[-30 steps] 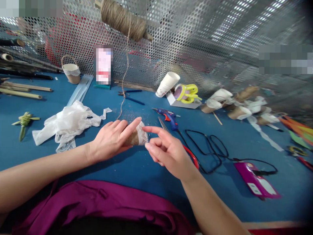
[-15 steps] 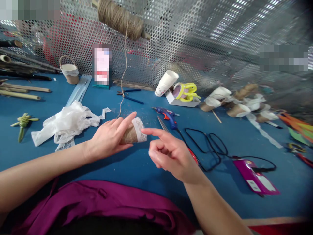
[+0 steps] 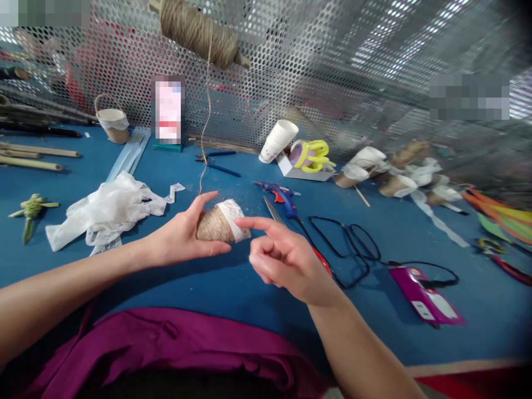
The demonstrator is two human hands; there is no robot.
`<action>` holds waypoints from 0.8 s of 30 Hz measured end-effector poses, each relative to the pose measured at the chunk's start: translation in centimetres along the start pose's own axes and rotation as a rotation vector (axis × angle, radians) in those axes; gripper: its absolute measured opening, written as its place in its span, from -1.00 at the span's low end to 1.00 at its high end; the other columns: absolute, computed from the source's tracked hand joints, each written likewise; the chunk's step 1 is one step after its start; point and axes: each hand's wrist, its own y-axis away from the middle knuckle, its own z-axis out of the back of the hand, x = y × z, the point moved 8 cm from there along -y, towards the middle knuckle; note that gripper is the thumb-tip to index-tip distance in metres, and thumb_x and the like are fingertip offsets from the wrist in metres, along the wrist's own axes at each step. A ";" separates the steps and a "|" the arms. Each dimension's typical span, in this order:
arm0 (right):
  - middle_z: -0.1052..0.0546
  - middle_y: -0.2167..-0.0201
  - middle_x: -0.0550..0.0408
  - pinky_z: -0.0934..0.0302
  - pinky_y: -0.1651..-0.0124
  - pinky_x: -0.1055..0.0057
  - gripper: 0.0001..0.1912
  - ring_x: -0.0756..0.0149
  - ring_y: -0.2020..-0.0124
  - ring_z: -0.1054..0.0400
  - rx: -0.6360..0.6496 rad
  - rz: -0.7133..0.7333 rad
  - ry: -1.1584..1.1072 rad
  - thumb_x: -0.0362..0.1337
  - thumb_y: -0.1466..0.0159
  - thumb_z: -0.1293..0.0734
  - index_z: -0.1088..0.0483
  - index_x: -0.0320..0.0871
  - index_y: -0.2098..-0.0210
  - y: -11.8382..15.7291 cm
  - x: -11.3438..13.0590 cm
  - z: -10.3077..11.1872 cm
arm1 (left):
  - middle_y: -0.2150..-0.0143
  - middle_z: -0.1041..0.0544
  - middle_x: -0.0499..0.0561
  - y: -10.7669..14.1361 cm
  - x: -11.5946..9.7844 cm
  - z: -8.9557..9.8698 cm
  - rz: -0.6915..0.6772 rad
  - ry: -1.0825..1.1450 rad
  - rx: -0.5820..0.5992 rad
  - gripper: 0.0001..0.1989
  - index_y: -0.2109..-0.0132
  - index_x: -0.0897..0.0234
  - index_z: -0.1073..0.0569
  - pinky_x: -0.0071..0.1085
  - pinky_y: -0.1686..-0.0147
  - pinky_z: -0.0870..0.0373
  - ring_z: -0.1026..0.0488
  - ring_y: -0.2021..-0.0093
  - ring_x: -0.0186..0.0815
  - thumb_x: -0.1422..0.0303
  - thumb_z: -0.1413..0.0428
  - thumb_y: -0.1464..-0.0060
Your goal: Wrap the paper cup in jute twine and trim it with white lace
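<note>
At frame centre, holding a tilted, tan twine-wrapped cup [image 3: 214,224] with a white lace band [image 3: 231,213], clamped by the fingers of the left hand [image 3: 180,235]; pointing at the lace with straight index and curled other fingers of the right hand [image 3: 288,257].

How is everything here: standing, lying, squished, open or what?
Twine cup, tipped sideways
Left hand, holding it
Right hand, pointing at it
Basket, upright
Lace, crumpled
Phone, upright, lit
Pliers, handles spread
Glue gun, lying down
White cups, stacked, tilted
Spool, partly unwound
Cord, loosely looped

Glue gun [image 3: 285,200], pliers [image 3: 224,169] and twine spool [image 3: 197,34] mark a craft workshop.
</note>
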 end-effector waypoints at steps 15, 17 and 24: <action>-0.20 0.70 0.36 0.04 0.69 0.59 -0.65 0.56 0.70 -0.06 -0.036 -0.076 -0.031 -0.39 -0.20 -0.24 -0.24 -0.15 0.01 -0.2 -0.2 0.6 | 0.23 -0.53 0.21 -0.2 -0.1 -0.7 0.094 0.368 0.116 -0.35 -0.17 0.45 -0.03 -0.43 0.52 -0.41 -0.49 0.42 -0.32 0.27 -0.10 -0.02; -0.19 0.69 0.37 0.04 0.69 0.59 -0.64 0.56 0.71 -0.06 -0.037 -0.075 -0.036 -0.38 -0.19 -0.25 -0.25 -0.16 0.01 -0.2 -0.2 0.5 | 0.18 -0.52 0.25 -0.2 0.0 -0.7 0.118 0.364 0.124 -0.38 -0.16 0.45 -0.05 -0.43 0.52 -0.40 -0.50 0.41 -0.32 0.27 -0.08 -0.03; -0.33 0.60 0.25 -0.10 0.59 0.54 -0.87 0.52 0.64 -0.16 -0.333 -0.003 0.092 -0.25 -0.20 -0.29 -0.39 -0.14 0.27 -0.5 -0.7 3.0 | 0.13 -0.49 0.27 -0.5 0.4 -0.1 -0.021 0.136 0.045 -0.19 -0.22 0.44 0.06 -0.30 0.38 -0.46 -0.51 0.29 -0.20 0.17 -0.15 0.02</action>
